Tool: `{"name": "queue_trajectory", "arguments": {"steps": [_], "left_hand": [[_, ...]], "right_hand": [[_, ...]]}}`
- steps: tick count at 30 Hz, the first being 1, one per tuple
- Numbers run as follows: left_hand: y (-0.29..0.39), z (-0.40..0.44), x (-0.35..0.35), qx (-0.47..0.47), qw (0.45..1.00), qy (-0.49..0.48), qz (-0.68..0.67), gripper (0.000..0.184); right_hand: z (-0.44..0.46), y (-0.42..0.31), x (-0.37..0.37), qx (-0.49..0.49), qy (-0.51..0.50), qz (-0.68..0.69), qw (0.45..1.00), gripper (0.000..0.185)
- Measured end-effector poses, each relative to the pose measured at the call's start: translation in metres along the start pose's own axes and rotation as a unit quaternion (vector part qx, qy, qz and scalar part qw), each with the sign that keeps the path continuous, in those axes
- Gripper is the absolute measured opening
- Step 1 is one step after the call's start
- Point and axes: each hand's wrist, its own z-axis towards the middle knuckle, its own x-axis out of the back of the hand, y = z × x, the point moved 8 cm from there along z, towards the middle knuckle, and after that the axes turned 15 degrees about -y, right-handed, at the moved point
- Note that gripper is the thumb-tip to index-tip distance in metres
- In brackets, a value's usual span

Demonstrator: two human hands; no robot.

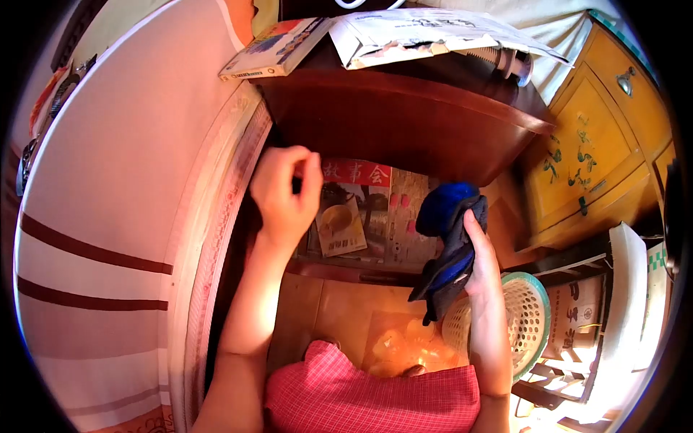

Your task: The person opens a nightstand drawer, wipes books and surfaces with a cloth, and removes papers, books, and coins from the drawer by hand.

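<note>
My right hand (pixel 482 252) is closed around a crumpled bundle of dark blue and black cloth (pixel 451 231), whose exact kind I cannot make out. Its thumb lies along the outer side, and a loose end hangs down. To the left, my left hand (pixel 289 191) is raised with curled fingers, and no object shows in it. Below and between the hands, a magazine with a red title band (pixel 361 175) lies in the recess of a dark wooden cabinet (pixel 390 108). A smaller booklet (pixel 339 227) with a round picture rests on it.
On the cabinet top are a book (pixel 278 47) and a torn white paper packet (pixel 433 36). A bed (pixel 130 180) borders the left side. At right stand a yellow painted cupboard (pixel 585 144), a perforated plastic basket (pixel 530 317) and a brown printed box (pixel 574 317).
</note>
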Motion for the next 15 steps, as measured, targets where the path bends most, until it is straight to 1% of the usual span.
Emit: {"name": "queue_trajectory", "arguments": {"steps": [1,2,3,4,5,6,7,8,10,11,12,13,14,15], "left_hand": [[-0.014,-0.005,-0.027,0.039,0.993,-0.11,-0.006,0.013],[-0.031,-0.014,-0.056,0.078,0.973,-0.218,-0.011,0.012],[-0.054,-0.032,-0.089,0.141,0.924,-0.354,0.012,0.015],[-0.078,-0.056,-0.118,0.201,0.853,-0.48,0.035,0.02],[-0.095,-0.066,-0.136,0.202,0.853,-0.481,0.034,0.02],[-0.112,-0.088,-0.165,0.198,0.791,-0.572,0.086,0.032],[-0.116,-0.1,-0.18,0.19,0.718,-0.656,0.137,0.044],[-0.118,-0.098,-0.189,0.189,0.718,-0.655,0.136,0.044],[-0.122,-0.106,-0.195,0.244,0.647,-0.707,0.149,0.066],[-0.129,-0.114,-0.199,0.243,0.646,-0.708,0.149,0.066],[-0.145,-0.119,-0.205,0.224,0.67,-0.685,0.18,0.073],[-0.147,-0.115,-0.204,0.205,0.692,-0.66,0.211,0.08],[-0.149,-0.115,-0.207,0.204,0.691,-0.661,0.211,0.08],[-0.144,-0.11,-0.202,0.203,0.675,-0.67,0.234,0.079]], "right_hand": [[0.001,0.002,0.004,-0.009,0.0,0.003,1.0,0.058],[0.002,0.004,0.007,-0.018,0.0,0.005,1.0,0.059],[0.003,0.006,0.01,-0.025,-0.002,-0.003,1.0,0.058],[0.003,0.008,0.011,-0.027,-0.001,-0.004,1.0,0.058],[0.005,0.011,0.012,-0.03,-0.004,-0.006,1.0,0.058],[0.006,0.012,0.013,-0.033,-0.008,-0.008,0.999,0.057],[0.004,0.011,0.009,-0.034,-0.007,-0.008,0.999,0.057],[0.002,0.008,0.006,-0.022,0.006,-0.017,1.0,0.056],[-0.001,0.008,0.008,-0.014,0.023,-0.023,0.999,0.054],[-0.002,0.009,0.011,-0.019,0.019,-0.023,0.999,0.054],[-0.001,0.01,0.013,-0.024,0.015,-0.022,0.999,0.053],[0.0,0.011,0.014,-0.024,0.016,-0.022,0.999,0.053],[0.001,0.012,0.016,-0.021,0.024,-0.015,0.999,0.052],[0.0,0.013,0.018,-0.018,0.033,-0.009,0.999,0.052]]}}
